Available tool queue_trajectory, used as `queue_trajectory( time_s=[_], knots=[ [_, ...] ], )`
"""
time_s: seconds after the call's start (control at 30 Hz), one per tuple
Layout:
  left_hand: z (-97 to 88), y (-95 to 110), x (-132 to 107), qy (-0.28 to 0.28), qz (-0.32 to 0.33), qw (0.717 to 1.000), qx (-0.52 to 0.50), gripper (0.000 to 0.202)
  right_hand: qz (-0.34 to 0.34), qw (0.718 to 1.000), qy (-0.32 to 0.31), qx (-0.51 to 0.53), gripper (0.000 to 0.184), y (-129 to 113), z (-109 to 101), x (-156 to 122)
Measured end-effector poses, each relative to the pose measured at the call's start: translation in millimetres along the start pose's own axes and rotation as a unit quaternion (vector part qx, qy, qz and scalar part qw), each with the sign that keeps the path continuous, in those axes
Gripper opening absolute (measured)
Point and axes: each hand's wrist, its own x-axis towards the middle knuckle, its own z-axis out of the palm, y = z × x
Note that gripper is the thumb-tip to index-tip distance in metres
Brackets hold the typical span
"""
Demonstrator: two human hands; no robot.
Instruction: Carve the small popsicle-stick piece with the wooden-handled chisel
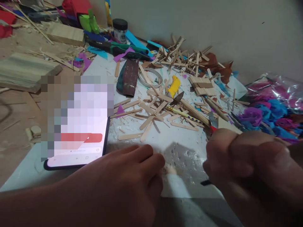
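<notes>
My left hand (144, 170) reaches in from the lower left with its fingers curled down, low over the white board (170, 189). Whatever its fingertips hold, if anything, is hidden. My right hand (239, 160) is closed in a fist at the right. A thin dark tip (205, 182) pokes out of it on the left, and the rest of that thing is covered by the fingers. A phone (75, 164) with a lit screen lies left of my left hand. Beyond the hands several craft sticks (146, 124) lie scattered around a patterned pencil (187, 115).
A heap of craft sticks (182, 60) lies along the wall. Nearby are a roll of tape (151, 84), brown sandpaper (131, 78), a black-lidded jar (120, 31) and green-black pliers (125, 49). Wood blocks (23, 71) stand left; crepe-paper flowers (270, 110) fill the right.
</notes>
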Motion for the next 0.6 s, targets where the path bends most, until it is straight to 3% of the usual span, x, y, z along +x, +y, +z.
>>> queue_trajectory(
  time_s=[0.1,0.13,0.23,0.33,0.47,0.6],
  knots=[
    [-0.2,1,2,-0.007,0.007,1.0,0.001,0.012,0.066,0.973,-0.074,0.208,0.048,-5,9,2],
    [0.3,1,2,-0.009,0.008,1.0,0.001,0.012,0.076,0.966,-0.066,0.236,0.051,-8,13,4],
    [1.5,0,0,-0.018,0.013,1.0,0.001,0.011,0.134,0.959,-0.04,0.247,0.04,-19,25,9],
    [1.4,1,-4,-0.026,0.018,0.999,-0.002,0.01,0.128,0.95,-0.051,0.281,0.042,-26,35,13],
    [1.7,-1,-11,-0.042,0.029,0.999,-0.006,0.007,0.12,0.937,-0.031,0.327,0.069,-26,43,20],
    [3.6,-5,-17,-0.053,0.036,0.998,-0.021,0.016,0.074,0.94,-0.114,0.314,0.079,-23,37,30]
  ],
)
